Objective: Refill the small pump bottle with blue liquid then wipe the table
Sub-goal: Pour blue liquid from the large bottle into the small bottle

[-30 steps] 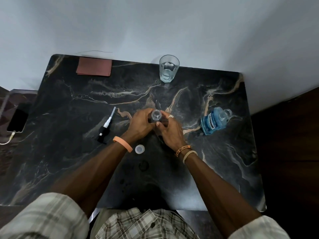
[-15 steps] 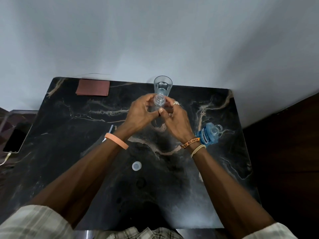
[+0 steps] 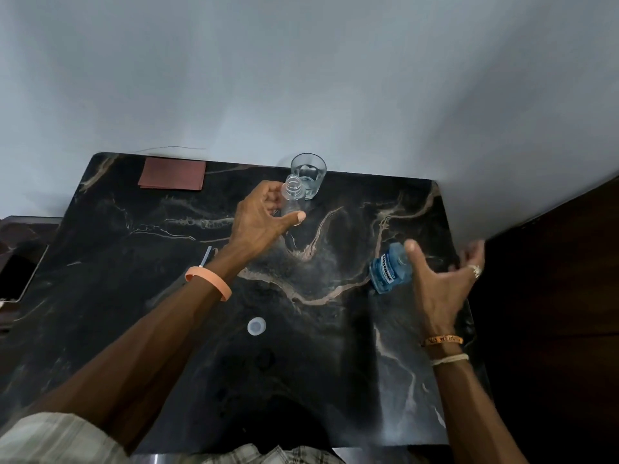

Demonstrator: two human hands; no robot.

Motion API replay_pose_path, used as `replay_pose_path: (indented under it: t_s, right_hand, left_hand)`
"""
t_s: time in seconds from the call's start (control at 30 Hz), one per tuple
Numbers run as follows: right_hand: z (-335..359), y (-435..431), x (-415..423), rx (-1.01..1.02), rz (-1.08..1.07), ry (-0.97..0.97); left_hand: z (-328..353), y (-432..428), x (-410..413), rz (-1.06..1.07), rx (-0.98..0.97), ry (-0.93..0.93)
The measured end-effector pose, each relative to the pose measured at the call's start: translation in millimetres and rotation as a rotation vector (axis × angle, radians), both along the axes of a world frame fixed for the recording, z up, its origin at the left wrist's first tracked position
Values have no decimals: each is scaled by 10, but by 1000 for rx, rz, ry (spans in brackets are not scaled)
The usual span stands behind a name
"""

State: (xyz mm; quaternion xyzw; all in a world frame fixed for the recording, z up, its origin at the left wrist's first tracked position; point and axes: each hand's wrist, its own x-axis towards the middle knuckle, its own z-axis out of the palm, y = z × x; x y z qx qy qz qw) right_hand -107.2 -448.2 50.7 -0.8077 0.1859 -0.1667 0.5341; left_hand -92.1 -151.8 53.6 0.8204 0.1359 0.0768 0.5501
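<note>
Two hands work above a black marble table [image 3: 140, 249] whose glossy top is streaked with tan and white veins. The left hand [image 3: 258, 222] grips a small clear plastic bottle [image 3: 292, 195], thumb across its front and fingers curled behind it; the bottle is uncapped, its threaded round neck open at the top, and it looks empty. It is held just in front of a clear drinking glass [image 3: 310, 174] that stands at the table's far edge with a little water in it.

The right hand [image 3: 438, 283] is spread wide, fingers apart and holding nothing, just beside a blue mouthwash bottle [image 3: 388, 269]. That bottle lies on its side near the right edge, translucent blue with a dark blue label; the thumb covers part of it, and I cannot tell whether the hand touches it. A ring sits on one finger, and an orange band and a pale cord circle that wrist.

A small round whitish cap [image 3: 256, 326] lies flat on the marble between the two forearms. A thin white tube [image 3: 206, 256] shows just past the left wrist, partly hidden by a smooth peach wristband [image 3: 209, 283]. A flat reddish-brown folded cloth [image 3: 172, 173] rests at the far left corner. A dark phone [image 3: 18, 276] lies off the table's left side.
</note>
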Motion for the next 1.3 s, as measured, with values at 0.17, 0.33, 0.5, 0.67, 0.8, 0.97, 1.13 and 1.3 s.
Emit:
replay_pose_path:
  t_s: [0.17,0.33,0.5,0.67,0.8,0.97,1.13,1.3]
  right_hand:
    - [-465,-37,-181,32,163,217]
    - [-713,173,-139,124,92,196]
    - [-642,235,-104,150,82,140]
    - [-110,304,102,-144,279,35]
    - [574,472,370,-475,364,-107]
    - [1400,664,595,-745,456,-261]
    - [1892,782,715,-935,475,-405]
    - [2169,853,779,-1065,484,-500]
  left_hand:
    - [23,-59,-19,-4,9,19]
    - [55,-78,-67,-18,39,36]
    - [114,-14,-110,6,40,44]
    - [270,107,-61,45,22,15]
    - [462,152,3,67,31,-25]
    - [829,126,72,88,14,-117]
    - [1169,65,99,114,-18,-227]
    - [1413,26,136,131,18,-270]
